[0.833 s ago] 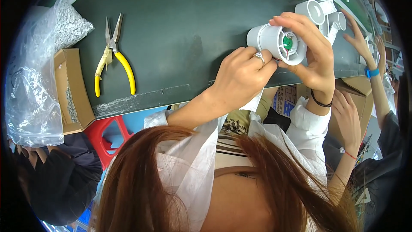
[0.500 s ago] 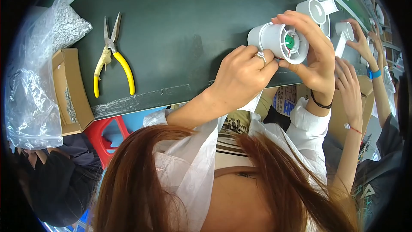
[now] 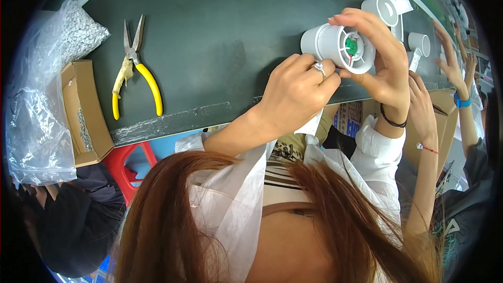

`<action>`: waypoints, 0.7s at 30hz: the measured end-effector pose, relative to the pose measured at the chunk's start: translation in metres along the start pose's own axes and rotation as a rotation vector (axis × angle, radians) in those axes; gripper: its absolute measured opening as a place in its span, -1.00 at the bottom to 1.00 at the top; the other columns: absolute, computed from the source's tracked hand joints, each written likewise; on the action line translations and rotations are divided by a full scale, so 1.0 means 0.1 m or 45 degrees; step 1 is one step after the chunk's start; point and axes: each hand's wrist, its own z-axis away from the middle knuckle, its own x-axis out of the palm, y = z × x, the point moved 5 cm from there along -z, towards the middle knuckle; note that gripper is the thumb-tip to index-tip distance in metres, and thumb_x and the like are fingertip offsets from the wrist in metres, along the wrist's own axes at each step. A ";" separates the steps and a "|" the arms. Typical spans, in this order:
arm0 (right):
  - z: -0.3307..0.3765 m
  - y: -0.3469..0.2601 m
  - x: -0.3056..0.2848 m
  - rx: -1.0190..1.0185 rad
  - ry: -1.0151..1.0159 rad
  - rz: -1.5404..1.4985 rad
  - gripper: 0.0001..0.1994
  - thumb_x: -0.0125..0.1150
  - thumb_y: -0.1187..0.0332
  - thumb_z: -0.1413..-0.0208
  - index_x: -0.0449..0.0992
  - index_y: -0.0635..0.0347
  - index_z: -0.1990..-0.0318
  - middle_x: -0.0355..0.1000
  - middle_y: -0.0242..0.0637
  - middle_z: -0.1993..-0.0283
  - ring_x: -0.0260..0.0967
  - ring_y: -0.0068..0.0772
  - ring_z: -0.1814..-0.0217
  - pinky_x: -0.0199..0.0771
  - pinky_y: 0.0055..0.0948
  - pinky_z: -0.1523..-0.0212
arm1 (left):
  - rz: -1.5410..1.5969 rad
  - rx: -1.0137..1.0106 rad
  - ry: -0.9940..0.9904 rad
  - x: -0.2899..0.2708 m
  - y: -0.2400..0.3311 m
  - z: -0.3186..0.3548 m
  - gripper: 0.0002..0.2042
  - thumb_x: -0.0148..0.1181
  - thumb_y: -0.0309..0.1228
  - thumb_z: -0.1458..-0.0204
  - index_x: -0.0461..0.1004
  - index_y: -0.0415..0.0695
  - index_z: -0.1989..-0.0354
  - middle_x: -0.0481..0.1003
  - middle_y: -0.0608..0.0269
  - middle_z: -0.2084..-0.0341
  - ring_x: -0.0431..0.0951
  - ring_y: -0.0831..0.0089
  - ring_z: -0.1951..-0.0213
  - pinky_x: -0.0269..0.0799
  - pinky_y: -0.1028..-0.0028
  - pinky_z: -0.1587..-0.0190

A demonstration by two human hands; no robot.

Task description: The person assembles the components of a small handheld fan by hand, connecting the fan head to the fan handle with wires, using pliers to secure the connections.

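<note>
A white cylindrical fan housing (image 3: 320, 42) is tilted above the table's near edge, its open end turned toward the right. Inside that ring sit thin spokes, a small green circuit board (image 3: 351, 46) and a bit of red wire. My right hand (image 3: 386, 65) grips the housing, fingers over the top of the rim and thumb beneath. Against the lower side of the housing, my left hand (image 3: 299, 88), with a ring on one finger, is closed in a pinch. What its fingertips hold is hidden.
Yellow-handled long-nose pliers (image 3: 137, 68) lie jaws apart on the dark table (image 3: 209, 31). At left are an open cardboard box (image 3: 97, 110) and a clear bag of small silvery parts (image 3: 84, 34). White fan parts (image 3: 380, 10) and a co-worker's hands (image 3: 448, 63) are at right.
The housing has turned very slightly in my hands, which keep their hold. At right, a co-worker's hand has let go of a white fan part and moved away from it.
</note>
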 end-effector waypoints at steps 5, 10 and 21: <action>-0.04 -0.01 0.04 -0.046 -0.114 0.131 -0.42 0.35 0.55 0.39 0.43 0.28 0.02 0.39 -0.12 0.03 0.38 -0.14 0.02 0.38 -0.34 0.04 | -0.032 0.031 0.007 0.01 0.01 0.02 -0.92 0.16 -0.49 0.34 0.43 -0.16 0.60 0.38 0.34 0.54 0.35 0.43 0.53 0.31 0.48 0.48; -0.02 0.06 0.01 -0.036 -0.136 0.145 -0.42 0.39 0.45 0.38 0.44 0.30 0.03 0.40 -0.13 0.02 0.37 -0.15 -0.01 0.35 -0.32 0.00 | -0.071 0.095 0.089 -0.01 0.06 0.01 -0.93 0.17 -0.49 0.37 0.41 -0.15 0.66 0.37 0.37 0.59 0.32 0.46 0.56 0.27 0.52 0.53; -0.04 0.11 0.01 -0.099 -0.193 0.144 -0.39 0.40 0.50 0.44 0.44 0.25 0.03 0.44 -0.18 0.06 0.40 -0.16 0.00 0.42 -0.34 0.06 | -0.183 0.178 0.135 -0.03 0.12 0.06 -0.89 0.19 -0.50 0.41 0.34 -0.13 0.73 0.30 0.38 0.65 0.28 0.49 0.59 0.19 0.57 0.58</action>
